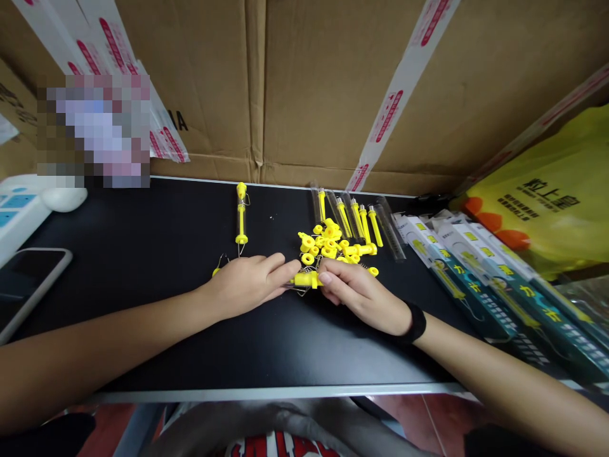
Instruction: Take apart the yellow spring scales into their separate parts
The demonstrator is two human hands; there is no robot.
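My left hand [252, 281] and my right hand [356, 291] meet above the black table. Between them is a yellow plastic spring-scale part [304, 279]; the right thumb and fingers pinch its right end, and the left fingers close at its left end, largely hiding what they grip. Metal wire hooks show just around and beneath this part. Right behind my hands lies a pile of small yellow plastic caps [328, 240]. An assembled spring scale [242, 214] with a clear tube and a hook lies beyond my left hand. Another hook and yellow end are partly hidden by that hand.
Several yellow rods [354, 209] and clear tubes [392, 231] lie at the back. Packaged spring scales [480, 273] and a yellow bag [537, 190] are on the right. A phone [33, 285] and a white power strip [23, 206] sit left. A cardboard box [309, 82] stands behind.
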